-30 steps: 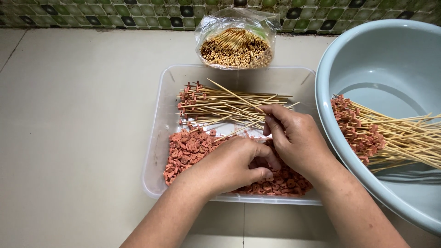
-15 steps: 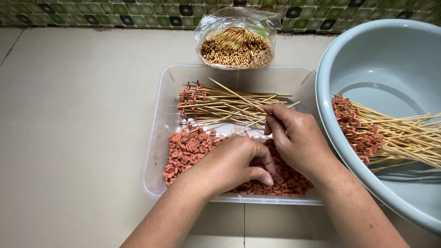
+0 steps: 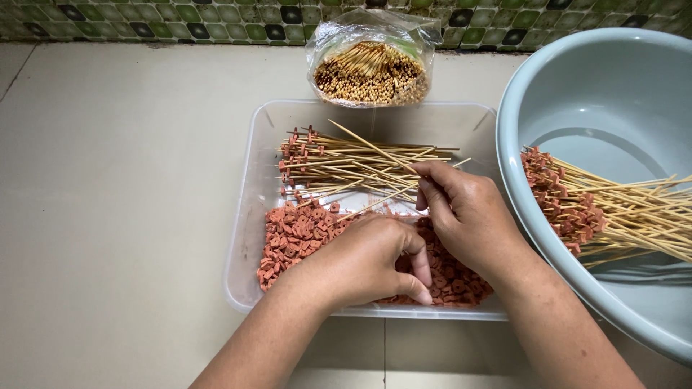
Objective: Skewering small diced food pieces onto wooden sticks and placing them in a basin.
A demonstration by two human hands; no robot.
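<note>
Tray (image 3: pixel 254 216): centre of my work.
L hand (image 3: pixel 367 259): fingers curled into sausage bits (image 3: pixel 295 238), barely shifted.
R hand (image 3: pixel 465 212): pinching one skewer (image 3: pixel 375 148), same as before.

The floor (image 3: pixel 122 187) is laid with large, smooth beige tiles, and thin grout lines run between them; one line runs toward the bottom edge of the view. Along the top runs a wall (image 3: pixel 180 14) of small mosaic tiles in green shades, with some black and pale ones mixed in. The light is soft and even, and shadows on the floor are faint.
</note>
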